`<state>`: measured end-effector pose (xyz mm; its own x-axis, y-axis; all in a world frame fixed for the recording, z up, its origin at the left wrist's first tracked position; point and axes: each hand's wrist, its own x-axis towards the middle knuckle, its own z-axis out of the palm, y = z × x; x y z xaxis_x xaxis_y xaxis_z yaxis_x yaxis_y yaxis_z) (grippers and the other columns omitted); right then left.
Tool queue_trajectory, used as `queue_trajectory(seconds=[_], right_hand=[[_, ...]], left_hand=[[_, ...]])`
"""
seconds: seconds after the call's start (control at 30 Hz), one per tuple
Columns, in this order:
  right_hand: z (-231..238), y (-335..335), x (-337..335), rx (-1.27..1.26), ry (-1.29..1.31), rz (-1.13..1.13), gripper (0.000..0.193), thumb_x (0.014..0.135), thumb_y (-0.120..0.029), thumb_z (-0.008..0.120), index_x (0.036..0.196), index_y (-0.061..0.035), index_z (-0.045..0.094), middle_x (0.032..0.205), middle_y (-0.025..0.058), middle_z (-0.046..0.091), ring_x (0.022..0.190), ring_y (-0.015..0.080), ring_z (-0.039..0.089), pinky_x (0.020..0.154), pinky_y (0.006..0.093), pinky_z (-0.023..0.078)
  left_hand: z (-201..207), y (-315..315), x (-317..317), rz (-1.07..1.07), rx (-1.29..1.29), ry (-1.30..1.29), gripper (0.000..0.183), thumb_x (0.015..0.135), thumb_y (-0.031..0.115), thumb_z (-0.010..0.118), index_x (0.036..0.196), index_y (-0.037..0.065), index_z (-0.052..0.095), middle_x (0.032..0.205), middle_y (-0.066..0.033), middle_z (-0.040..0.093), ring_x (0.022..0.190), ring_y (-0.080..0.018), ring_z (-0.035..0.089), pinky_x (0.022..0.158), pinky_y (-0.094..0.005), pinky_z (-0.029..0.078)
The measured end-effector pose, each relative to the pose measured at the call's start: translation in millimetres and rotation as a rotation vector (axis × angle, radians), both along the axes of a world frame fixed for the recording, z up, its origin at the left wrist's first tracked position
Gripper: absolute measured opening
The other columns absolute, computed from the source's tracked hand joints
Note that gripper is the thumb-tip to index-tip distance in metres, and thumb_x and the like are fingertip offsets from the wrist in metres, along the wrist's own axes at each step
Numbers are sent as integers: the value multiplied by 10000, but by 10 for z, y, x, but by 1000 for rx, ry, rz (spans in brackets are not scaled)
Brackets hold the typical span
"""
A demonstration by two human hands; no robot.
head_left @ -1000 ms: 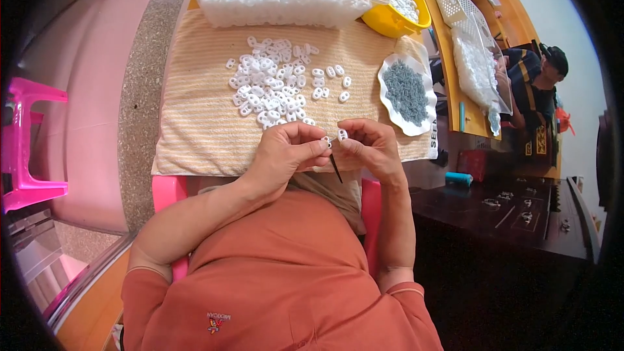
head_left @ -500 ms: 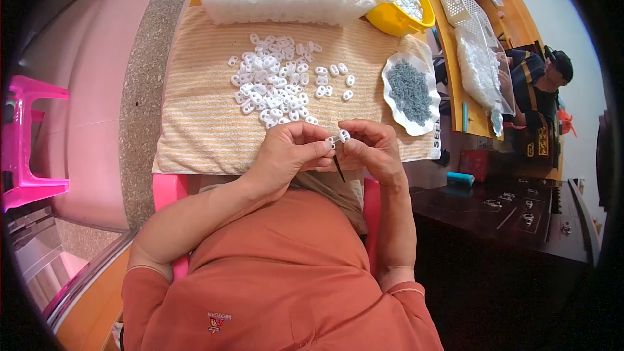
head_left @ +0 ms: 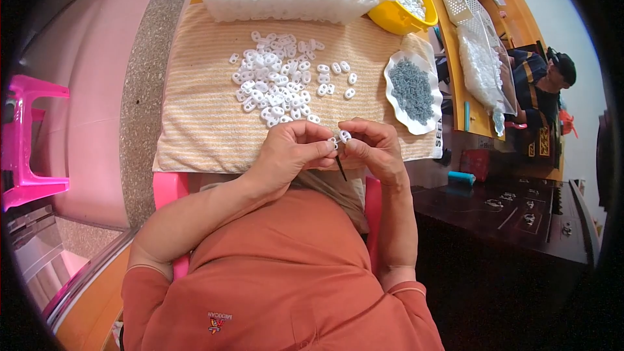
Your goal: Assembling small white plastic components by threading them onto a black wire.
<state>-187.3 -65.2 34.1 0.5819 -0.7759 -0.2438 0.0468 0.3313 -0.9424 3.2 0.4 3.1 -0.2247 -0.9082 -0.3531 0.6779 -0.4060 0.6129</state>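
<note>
Two hands: pinching, fingertips close together, on the near side of the pile of white two-hole ovals.
Left hand: thumb and forefinger nip a small pale ringed piece.
Right hand: thumb and fingers grip a single white oval, just beside the ringed piece; whether they touch is too small to tell.
Slim black rod: slants down on the near side of the pile; which fingers bear it, I cannot tell.
Good handling: probably a steady left pinch, with small turns from the right so the oval's holes stay in sight; a loose grip could drop either.
Scalloped white dish: right of the pile, bearing grey pieces.
Clear plastic bin: beyond the pile.
Striped towel: under the pile.
</note>
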Motion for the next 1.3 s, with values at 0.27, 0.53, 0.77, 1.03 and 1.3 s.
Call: queue_trajectory(seconds=[0.27, 0.53, 0.77, 1.03, 1.3], right_hand=[[-23, -18, -11, -41, -10, 56, 288, 867, -23, 658, 1138, 66, 618, 973, 87, 617, 820, 146, 637, 725, 247, 526], [8, 13, 50, 19, -84, 68, 288, 864, -11, 656, 1140, 61, 617, 982, 93, 621, 847, 158, 648, 739, 255, 537], [-9, 26, 55, 32, -112, 70, 295, 856, -17, 670, 1138, 55, 620, 975, 88, 627, 849, 154, 650, 743, 264, 543], [15, 46, 56, 81, -87, 48, 304, 832, -11, 695, 1122, 50, 629, 1007, 90, 673, 868, 143, 662, 777, 260, 546], [24, 86, 80, 123, -136, 3, 297, 823, -9, 705, 1107, 48, 637, 1000, 90, 674, 875, 146, 660, 784, 266, 547]], left_hand=[[-14, -8, 7, -5, -12, 19, 178, 873, 39, 661, 1030, -29, 613, 923, -84, 652, 802, -137, 654, 735, -263, 578], [32, -9, 1, 2, -19, -21, 125, 885, 53, 649, 996, -2, 637, 897, -62, 664, 795, -116, 646, 728, -253, 569], [16, -7, 4, -9, -16, -14, 150, 881, 47, 653, 1011, -24, 625, 896, -76, 663, 786, -126, 650, 730, -249, 565], [28, 1, 0, -9, -19, -4, 128, 881, 55, 659, 998, 6, 641, 885, -52, 664, 774, -114, 639, 730, -253, 561], [18, -3, -3, 1, -19, 28, 180, 877, 46, 666, 1027, -35, 608, 928, -84, 651, 803, -139, 659, 741, -253, 579]])
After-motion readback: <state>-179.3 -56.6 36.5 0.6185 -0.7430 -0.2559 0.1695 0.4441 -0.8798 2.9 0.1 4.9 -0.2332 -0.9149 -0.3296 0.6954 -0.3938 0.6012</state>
